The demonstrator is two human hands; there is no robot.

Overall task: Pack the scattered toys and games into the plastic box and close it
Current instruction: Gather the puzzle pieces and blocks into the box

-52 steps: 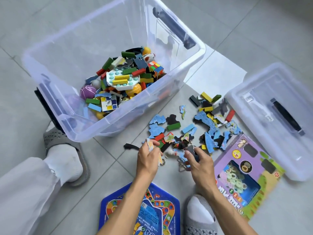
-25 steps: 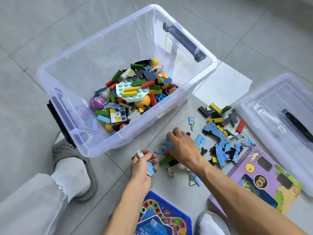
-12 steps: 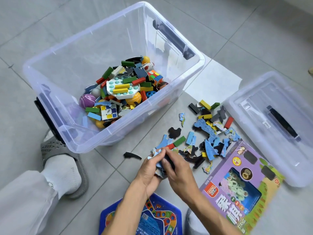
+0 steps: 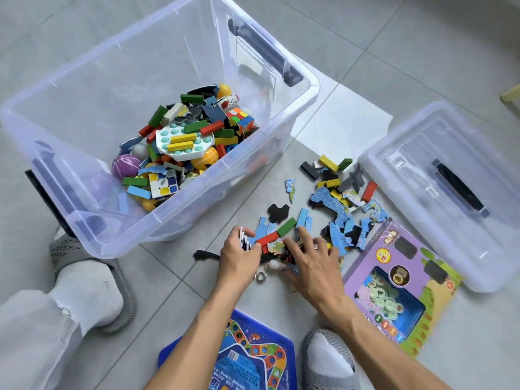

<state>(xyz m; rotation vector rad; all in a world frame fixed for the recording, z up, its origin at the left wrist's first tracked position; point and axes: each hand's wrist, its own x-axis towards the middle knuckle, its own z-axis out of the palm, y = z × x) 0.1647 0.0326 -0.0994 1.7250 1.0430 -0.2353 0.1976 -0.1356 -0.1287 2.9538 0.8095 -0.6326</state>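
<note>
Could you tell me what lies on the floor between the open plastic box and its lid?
In the head view, scattered puzzle pieces and colored blocks lie between the plastic box and the lid.

The storage box point(image 4: 157, 114) and its lid point(image 4: 439, 192) are clear, glossy plastic. The floor tiles point(image 4: 422, 52) look matt grey. The puzzle pieces point(image 4: 334, 204) seem to be printed card, and the game box point(image 4: 399, 285) glossy cardboard.

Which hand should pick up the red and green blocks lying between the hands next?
Right, probably. The left hand already grips a stack of puzzle pieces, while the right hand lies spread over the pile, fingers relaxed, just beside the red block and green block.
</note>
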